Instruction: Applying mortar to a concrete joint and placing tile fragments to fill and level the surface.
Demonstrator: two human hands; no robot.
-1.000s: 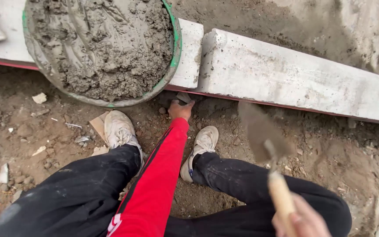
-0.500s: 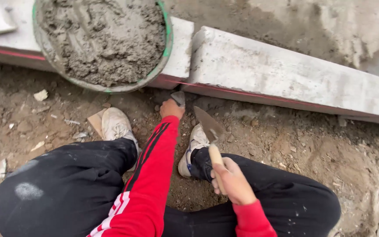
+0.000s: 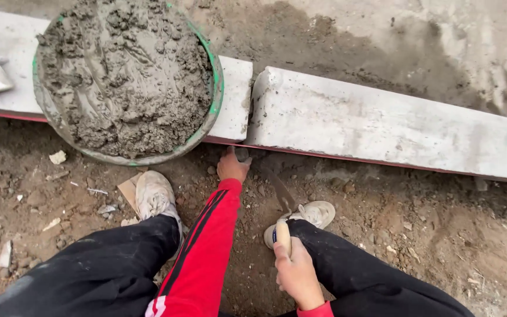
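Right hand (image 3: 296,271) clamped round trowel (image 3: 281,202), blade pointing toward curb joint (image 3: 251,108); left hand (image 3: 232,165) nearer, fingers pressed at joint.

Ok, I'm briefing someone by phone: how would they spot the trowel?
Find the round green-rimmed tub of wet mortar on the long pale kerb blocks. Below the gap between blocks, the right hand grips the trowel: a wooden handle and thin pointed grey blade.
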